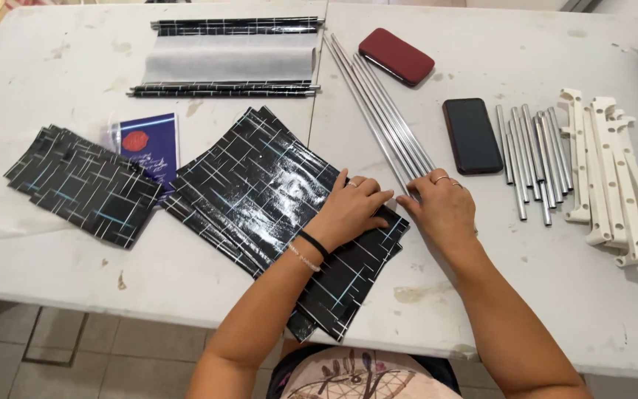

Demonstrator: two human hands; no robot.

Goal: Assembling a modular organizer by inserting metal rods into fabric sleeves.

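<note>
My left hand (pixel 350 209) rests flat on a stack of glossy black sheets with thin white and blue lines (pixel 260 185), pressing near its right corner. My right hand (pixel 444 207) lies beside it on the table, fingers at the near ends of a bundle of long silver metal rods (pixel 378 103) that run diagonally away. Neither hand has its fingers wrapped around anything.
A smaller black patterned stack (pixel 83 183) and a blue booklet (pixel 148 144) lie at left. A rolled panel with a grey middle (pixel 230 59) sits at the back. A red case (pixel 396 56), black phone (pixel 472 135), short silver tubes (pixel 532 159) and white plastic brackets (pixel 614 177) lie at right.
</note>
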